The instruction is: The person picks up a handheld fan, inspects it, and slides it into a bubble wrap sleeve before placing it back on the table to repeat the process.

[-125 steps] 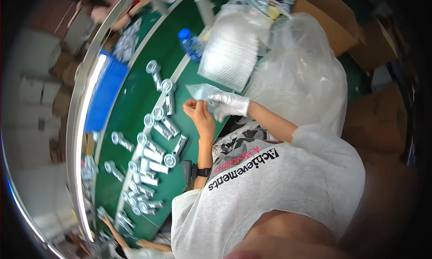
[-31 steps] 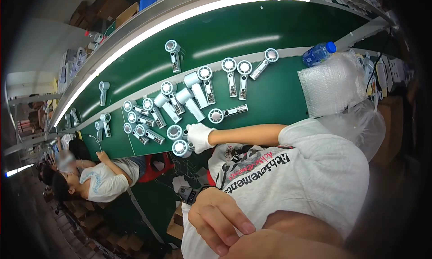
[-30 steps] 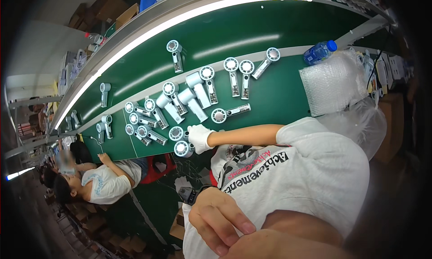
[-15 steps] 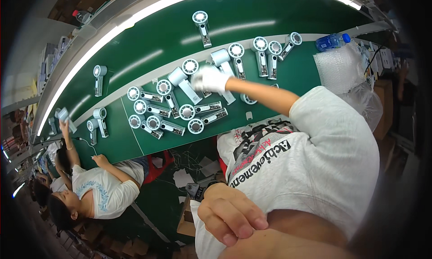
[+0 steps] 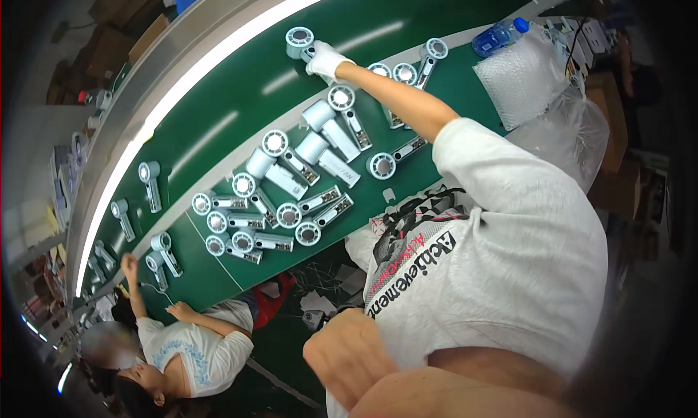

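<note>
My right hand (image 5: 327, 60), in a white glove, is reaching over the rail and is closed around the handle of a light-blue handheld fan (image 5: 299, 41) on the far green surface. On my near side, several similar fans lie on the green worktop (image 5: 407, 189), including one with its round head (image 5: 275, 142) up and its handle's inner parts exposed. Others lie with smooth handle covers (image 5: 338, 169) upward. My bare left hand (image 5: 345, 352) is bent close to the camera, its fingers curled against skin; the fingertips are hidden. A black strapped device (image 5: 316, 318) is at its wrist.
A pale rail (image 5: 182, 213) divides the two green surfaces. At left a co-worker (image 5: 193, 360) sits near more fans (image 5: 149, 178). A blue-capped bottle (image 5: 499, 37), bubble wrap (image 5: 520, 76) and cartons (image 5: 611, 182) are at right. A red stool (image 5: 273, 300) stands below.
My right hand has moved from above the near fans to the far surface and taken hold of a fan there. The view has turned. My left hand's fingers have curled more.
</note>
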{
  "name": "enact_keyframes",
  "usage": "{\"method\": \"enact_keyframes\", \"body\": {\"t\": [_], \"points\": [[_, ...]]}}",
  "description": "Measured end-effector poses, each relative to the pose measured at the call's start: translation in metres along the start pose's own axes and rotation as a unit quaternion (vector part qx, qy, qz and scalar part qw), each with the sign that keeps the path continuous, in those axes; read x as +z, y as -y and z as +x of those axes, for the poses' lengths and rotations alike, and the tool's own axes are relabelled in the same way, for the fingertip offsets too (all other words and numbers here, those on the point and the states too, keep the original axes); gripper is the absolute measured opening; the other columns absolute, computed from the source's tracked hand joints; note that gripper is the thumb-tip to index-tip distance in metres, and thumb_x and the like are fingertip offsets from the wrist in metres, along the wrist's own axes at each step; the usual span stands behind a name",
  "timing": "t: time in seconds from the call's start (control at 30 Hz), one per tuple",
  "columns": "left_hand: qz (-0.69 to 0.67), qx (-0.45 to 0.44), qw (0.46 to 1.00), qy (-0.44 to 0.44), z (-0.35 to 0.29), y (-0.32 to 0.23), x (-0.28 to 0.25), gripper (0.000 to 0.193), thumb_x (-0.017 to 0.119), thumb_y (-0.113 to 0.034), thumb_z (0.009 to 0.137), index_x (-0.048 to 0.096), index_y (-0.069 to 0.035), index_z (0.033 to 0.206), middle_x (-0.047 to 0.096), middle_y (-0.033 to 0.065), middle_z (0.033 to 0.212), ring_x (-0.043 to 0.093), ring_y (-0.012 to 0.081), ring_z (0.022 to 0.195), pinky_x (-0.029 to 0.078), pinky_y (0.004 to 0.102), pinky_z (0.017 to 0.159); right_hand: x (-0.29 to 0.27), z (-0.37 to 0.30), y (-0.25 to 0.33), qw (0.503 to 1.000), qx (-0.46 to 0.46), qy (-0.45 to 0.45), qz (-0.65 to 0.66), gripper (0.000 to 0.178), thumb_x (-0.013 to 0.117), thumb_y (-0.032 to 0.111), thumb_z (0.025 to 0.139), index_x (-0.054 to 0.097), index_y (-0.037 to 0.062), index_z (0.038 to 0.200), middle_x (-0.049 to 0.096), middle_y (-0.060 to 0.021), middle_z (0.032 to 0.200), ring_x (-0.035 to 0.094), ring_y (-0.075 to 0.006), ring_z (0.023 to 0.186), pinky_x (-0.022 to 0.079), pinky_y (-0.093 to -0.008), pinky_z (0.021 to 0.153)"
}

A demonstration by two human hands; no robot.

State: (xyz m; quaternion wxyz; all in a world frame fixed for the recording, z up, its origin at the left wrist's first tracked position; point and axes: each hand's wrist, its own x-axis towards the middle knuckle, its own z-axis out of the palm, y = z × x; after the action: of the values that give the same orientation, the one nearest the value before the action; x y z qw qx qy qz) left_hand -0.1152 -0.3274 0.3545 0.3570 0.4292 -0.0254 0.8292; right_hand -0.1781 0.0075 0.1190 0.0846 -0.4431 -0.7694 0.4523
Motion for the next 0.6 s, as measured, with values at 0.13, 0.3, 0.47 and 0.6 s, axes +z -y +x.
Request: {"method": "enact_keyframes", "body": {"t": [0.13,0.3,0.47,0.6], "points": [[-0.005,0.041,0.996,-0.082,-0.013,0.054,-0.036,0.033,0.047,-0.015,0.081,0.048,0.003,0.109,0.046,0.0210,0.110,0.048,0.0308,0.103,0.041,0.0460,0.082,-0.090,-0.109,-0.027,0.984,-0.162,-0.027,0.061,0.059,0.059,0.011,0.060,0.039,-0.0031,0.113,0.053,-0.0215,0.098,0.054,-0.0282,0.089,0.043,-0.0349,0.078],[0.288,-0.357,0.814,-0.356,-0.029,0.170,-0.085,0.047,0.044,-0.032,0.086,0.035,-0.004,0.123,0.041,0.0161,0.121,0.040,0.0296,0.110,0.031,0.0408,0.095,-0.139,-0.242,-0.001,0.963,-0.219,-0.044,0.148,0.056,0.055,0.011,0.066,0.038,-0.0003,0.118,0.050,-0.0198,0.105,0.048,-0.0253,0.100,0.039,-0.0332,0.084],[0.153,-0.279,0.872,-0.372,-0.043,0.260,-0.048,0.044,0.039,-0.032,0.089,0.032,0.000,0.119,0.051,0.0169,0.095,0.055,0.0249,0.078,0.047,0.0346,0.067,-0.223,-0.264,-0.037,0.948,-0.277,-0.156,0.013,0.041,0.058,0.017,0.073,0.049,-0.0003,0.110,0.051,-0.0146,0.107,0.048,-0.0185,0.102,0.039,-0.0300,0.085],[0.078,-0.335,0.882,-0.321,-0.065,0.306,-0.024,0.044,0.039,-0.038,0.088,0.037,-0.001,0.111,0.052,0.0142,0.079,0.054,0.0207,0.062,0.047,0.0285,0.052,-0.256,-0.257,-0.066,0.954,-0.194,0.019,0.228,0.037,0.058,0.021,0.075,0.053,0.0000,0.105,0.056,-0.0107,0.100,0.052,-0.0144,0.092,0.042,-0.0269,0.079]]}}
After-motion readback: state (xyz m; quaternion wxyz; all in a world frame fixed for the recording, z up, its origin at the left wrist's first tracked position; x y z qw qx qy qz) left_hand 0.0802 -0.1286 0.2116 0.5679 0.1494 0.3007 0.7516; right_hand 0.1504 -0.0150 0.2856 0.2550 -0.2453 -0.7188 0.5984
